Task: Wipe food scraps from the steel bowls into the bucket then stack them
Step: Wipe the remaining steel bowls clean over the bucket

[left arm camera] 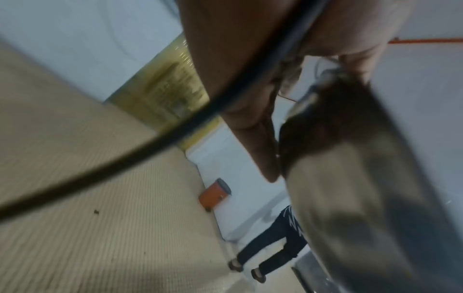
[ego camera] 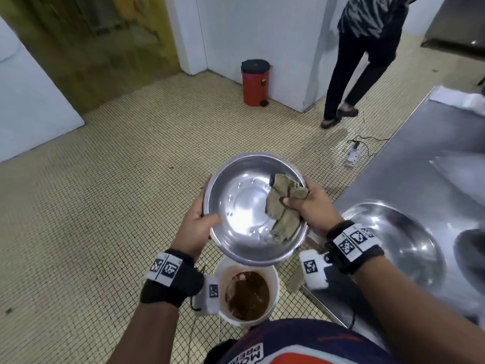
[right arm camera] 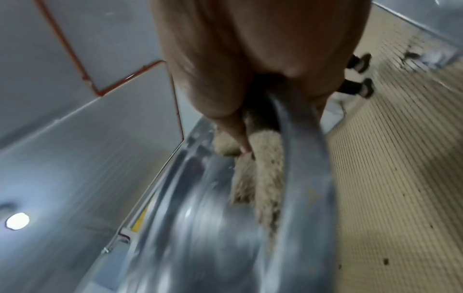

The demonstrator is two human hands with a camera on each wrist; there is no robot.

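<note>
Above the bucket (ego camera: 273, 285) we hold a tilted bowl (ego camera: 244, 203): our left hand (ego camera: 195, 229) grips its left rim, thumb curled inside; our right hand (ego camera: 311, 206) pinches a cloth (ego camera: 282, 208) against its right rim. Another bowl (ego camera: 399, 237) rests on the counter (ego camera: 420, 158), right of the bucket.

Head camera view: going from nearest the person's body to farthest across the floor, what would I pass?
White bucket of brown scraps → steel bowl, held over it by the left hand and the right hand, which grips a cloth → red pedal bin by the wall.
</note>
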